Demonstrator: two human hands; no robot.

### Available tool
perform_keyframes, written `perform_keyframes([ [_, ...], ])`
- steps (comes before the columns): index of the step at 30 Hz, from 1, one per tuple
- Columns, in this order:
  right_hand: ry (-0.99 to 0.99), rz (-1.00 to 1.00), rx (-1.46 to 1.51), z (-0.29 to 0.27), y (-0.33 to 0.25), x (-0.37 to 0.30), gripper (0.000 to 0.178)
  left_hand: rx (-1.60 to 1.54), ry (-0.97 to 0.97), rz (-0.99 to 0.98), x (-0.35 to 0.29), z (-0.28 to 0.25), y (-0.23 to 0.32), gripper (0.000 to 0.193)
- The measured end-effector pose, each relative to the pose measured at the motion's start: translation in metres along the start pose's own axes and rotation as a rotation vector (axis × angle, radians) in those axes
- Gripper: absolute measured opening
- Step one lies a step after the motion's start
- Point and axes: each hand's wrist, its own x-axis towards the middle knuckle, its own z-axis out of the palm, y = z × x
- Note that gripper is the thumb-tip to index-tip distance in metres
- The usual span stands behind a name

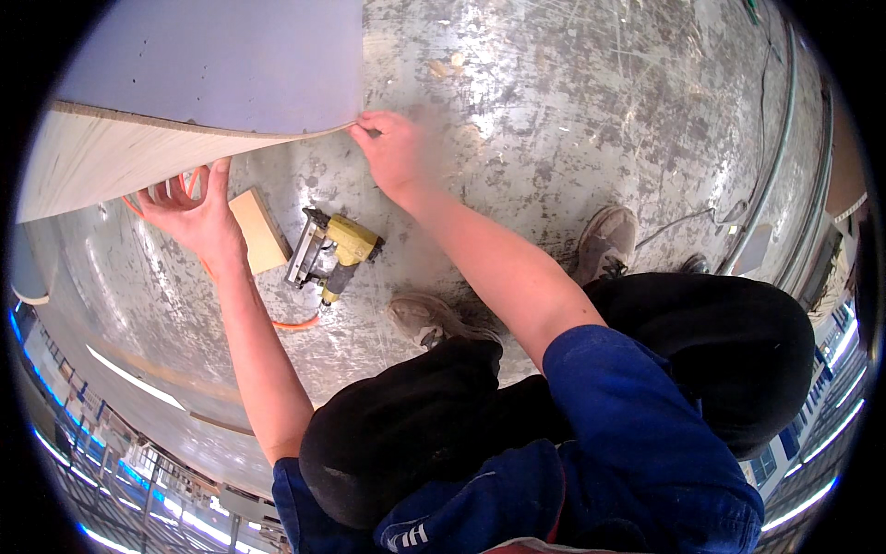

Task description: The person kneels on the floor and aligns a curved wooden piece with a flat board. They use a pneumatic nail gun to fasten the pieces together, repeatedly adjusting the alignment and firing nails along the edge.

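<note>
A large panel with a blue-grey face and a pale wood-grained strip along its edge spans the upper left. My right hand pinches its corner between thumb and fingers. My left hand is cupped at the lower edge of the pale strip, thumb raised and fingers curved apart; its fingertips partly touch or pass behind the strip, I cannot tell which. Between my hands, on the floor, lie a yellow and black nail gun and a flat light wood block. Neither is held.
An orange air hose runs from the nail gun past my left hand. My shoes are on the scuffed grey floor close to the nail gun. Cables and pipes run along the right. Another curved piece stands at the far left.
</note>
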Motion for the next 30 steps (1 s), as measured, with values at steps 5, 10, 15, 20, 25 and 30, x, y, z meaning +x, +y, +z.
perform_keyframes([
  [5, -0.006, 0.084, 0.038, -0.002, -0.002, 0.001, 0.013, 0.023, 0.014, 0.005, 0.0, 0.004, 0.004, 0.096],
  [10, 0.038, 0.26, 0.126, 0.006, 0.001, -0.003, 0.021, -0.018, 0.005, 0.002, 0.004, -0.003, -0.011, 0.102],
  [15, -0.051, 0.145, 0.14, 0.002, 0.015, 0.004, 0.023, 0.015, 0.014, -0.016, 0.003, 0.0, -0.009, 0.095],
  [20, -0.064, 0.013, 0.153, 0.003, 0.022, 0.008, 0.018, 0.033, 0.046, -0.014, 0.008, -0.02, -0.036, 0.068],
  [25, -0.027, 0.002, 0.092, 0.004, 0.021, 0.002, 0.018, -0.01, -0.013, -0.053, 0.009, -0.032, -0.043, 0.055],
  [30, 0.029, 0.013, 0.116, 0.009, 0.021, 0.001, 0.014, -0.009, -0.068, -0.028, 0.011, -0.046, -0.058, 0.047],
])
